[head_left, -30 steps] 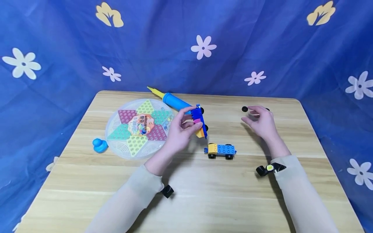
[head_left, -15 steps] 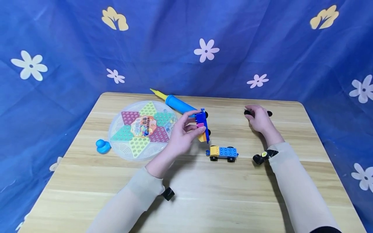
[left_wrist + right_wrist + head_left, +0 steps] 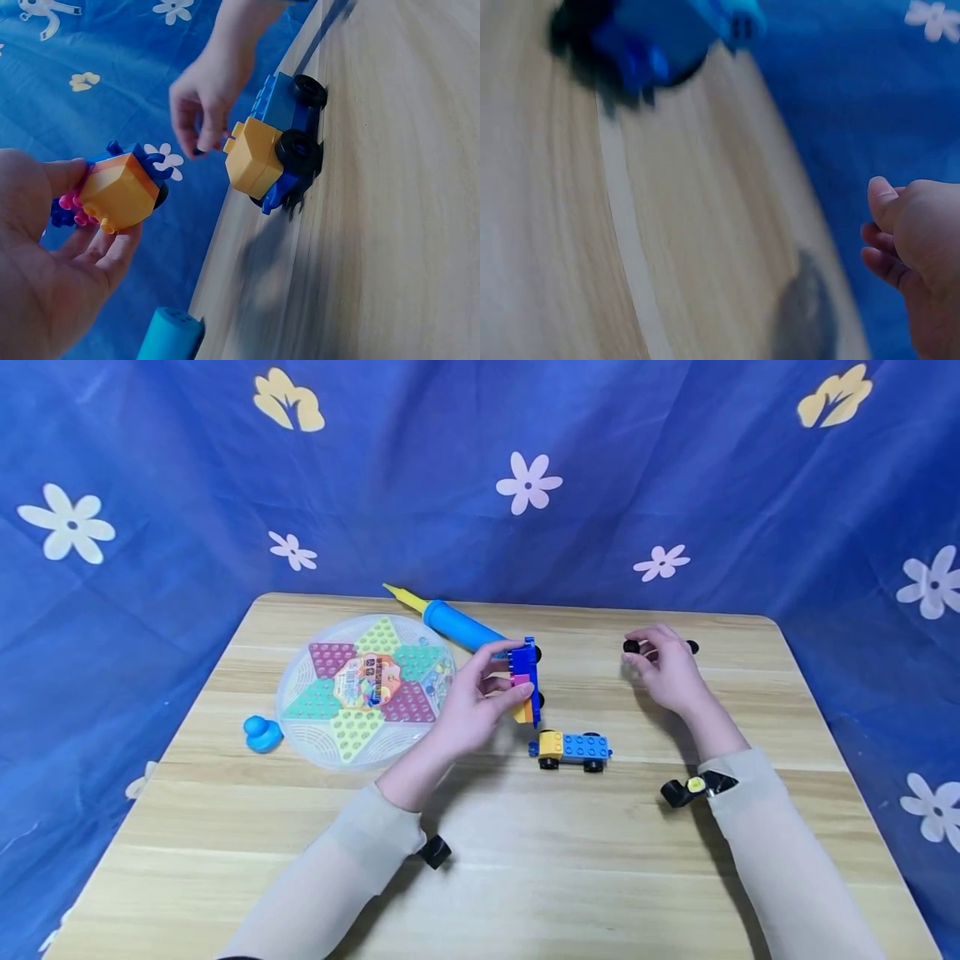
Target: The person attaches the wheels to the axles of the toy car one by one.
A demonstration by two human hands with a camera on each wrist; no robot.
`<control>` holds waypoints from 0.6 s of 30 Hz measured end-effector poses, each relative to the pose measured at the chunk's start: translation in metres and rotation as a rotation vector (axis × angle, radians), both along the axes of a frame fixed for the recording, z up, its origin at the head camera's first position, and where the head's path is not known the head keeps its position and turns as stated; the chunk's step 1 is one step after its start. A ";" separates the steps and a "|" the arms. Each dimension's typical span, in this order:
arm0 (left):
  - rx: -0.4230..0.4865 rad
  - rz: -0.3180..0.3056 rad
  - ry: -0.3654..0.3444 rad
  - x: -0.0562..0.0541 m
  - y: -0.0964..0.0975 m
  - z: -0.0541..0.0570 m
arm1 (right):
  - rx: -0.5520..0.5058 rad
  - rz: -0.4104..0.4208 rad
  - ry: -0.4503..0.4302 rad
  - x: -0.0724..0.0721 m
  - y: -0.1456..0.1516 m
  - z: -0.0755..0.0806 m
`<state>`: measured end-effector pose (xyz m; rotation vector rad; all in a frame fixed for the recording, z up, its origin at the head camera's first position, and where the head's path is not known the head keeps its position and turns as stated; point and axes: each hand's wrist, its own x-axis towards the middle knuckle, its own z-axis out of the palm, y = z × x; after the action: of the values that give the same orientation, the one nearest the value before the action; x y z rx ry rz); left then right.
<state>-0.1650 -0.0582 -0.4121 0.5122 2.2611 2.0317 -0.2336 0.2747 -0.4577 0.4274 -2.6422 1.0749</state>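
My left hand (image 3: 472, 710) grips a toy brick car (image 3: 527, 668) with blue, pink, orange and yellow bricks and black wheels, tilted up on end above the table. In the left wrist view its yellow and orange end (image 3: 124, 191) faces the camera, with the thumb on one side and fingers below. My right hand (image 3: 669, 672) pinches a small black wheel (image 3: 632, 646) at its fingertips, over the back right of the table. Another black wheel (image 3: 693, 647) shows just behind that hand. Between the hands a second brick car (image 3: 573, 747), yellow and blue, stands on its wheels.
A round Chinese checkers board (image 3: 300, 735) lies at the left, with a blue rubber duck (image 3: 262, 735) beside it. Behind the left hand lies a blue pump (image 3: 461, 625) with a yellow nozzle. Blue flowered cloth (image 3: 420, 485) hangs past the table's back edge.
The right hand has closed on the black wheel at the back right and drawn slightly back with it. The left hand still holds its car in nearly the same place.
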 end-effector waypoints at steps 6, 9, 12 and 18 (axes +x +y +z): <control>-0.013 -0.047 -0.019 0.000 0.002 0.001 | -0.078 0.077 0.155 0.029 -0.022 0.030; -0.021 -0.063 -0.035 0.001 0.003 0.002 | -0.121 0.116 0.226 0.044 -0.034 0.044; -0.040 -0.081 -0.027 0.002 0.006 0.003 | -0.144 0.140 0.295 0.056 -0.045 0.054; -0.059 -0.135 0.014 0.003 0.012 0.004 | -0.159 0.189 0.379 0.074 -0.060 0.069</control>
<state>-0.1619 -0.0466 -0.4078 0.6573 2.2203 1.8984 -0.1598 0.2147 -0.3882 0.7734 -2.2025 1.1206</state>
